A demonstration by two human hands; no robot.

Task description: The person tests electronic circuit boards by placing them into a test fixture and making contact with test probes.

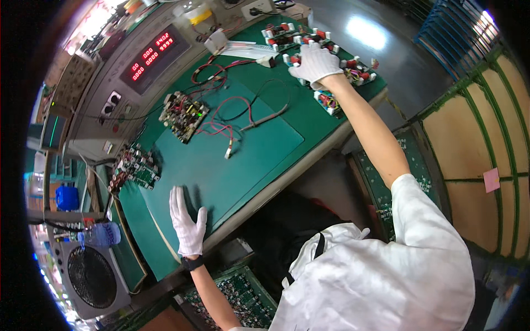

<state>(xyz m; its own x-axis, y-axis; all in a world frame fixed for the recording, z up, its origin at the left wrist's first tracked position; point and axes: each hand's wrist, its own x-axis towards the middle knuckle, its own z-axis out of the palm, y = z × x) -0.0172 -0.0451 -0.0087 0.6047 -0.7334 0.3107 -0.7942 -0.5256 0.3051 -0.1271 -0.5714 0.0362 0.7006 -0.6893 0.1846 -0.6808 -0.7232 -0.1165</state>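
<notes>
My left hand (188, 223), in a white glove, rests near the front left edge of the green mat (251, 157). Its fingers are straight, the thumb stands apart, and nothing is in it. At the far right of the bench, my gloved right hand (316, 65) reaches over a group of circuit boards (356, 71). The fingers look spread on top of them; the boards partly hide the fingertips. A single circuit board (184, 117) with a small green light lies mid-bench, and red and black wires (234, 105) trail beside it.
Several more boards (137, 165) cluster at the bench's left. Behind stands a grey instrument panel (152, 55) with red digits. A fan (91, 276) and water bottle (102, 234) are at lower left. Board trays (234, 298) sit below the bench edge, and a wooden rack (469, 132) stands right.
</notes>
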